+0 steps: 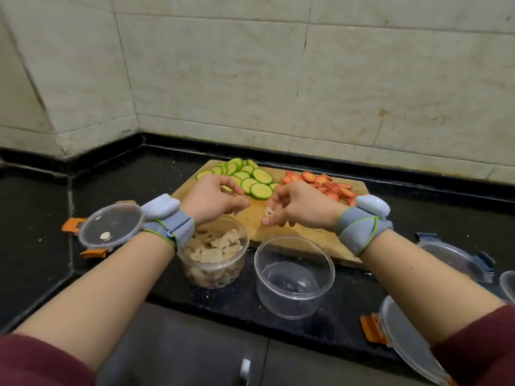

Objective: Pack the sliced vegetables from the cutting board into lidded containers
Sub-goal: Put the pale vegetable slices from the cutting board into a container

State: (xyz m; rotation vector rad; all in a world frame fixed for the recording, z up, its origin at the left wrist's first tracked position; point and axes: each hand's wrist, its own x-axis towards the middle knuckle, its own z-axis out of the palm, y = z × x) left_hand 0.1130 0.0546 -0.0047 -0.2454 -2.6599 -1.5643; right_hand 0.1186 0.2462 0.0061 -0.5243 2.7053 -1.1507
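Two clear tubs stand nearest on the dark surface (125,185): a full tub (200,277) of pale chunks (214,250) and an empty tub (294,288), with loose lids (111,227) lying either side. Just beyond, over the cutting board (252,218), the right hand (301,204) pinches a few chunks, while the left hand (214,199) hovers with curled fingers; I cannot tell whether it grips anything. Farthest back on the board lie cucumber slices (250,176) and carrot slices (328,185), thin, light and probably slippery, likely best gathered in small stacks by their edges rather than squeezed.

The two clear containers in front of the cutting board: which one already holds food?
The left container, under the left hand, filled with pale chunks; the right container looks empty.
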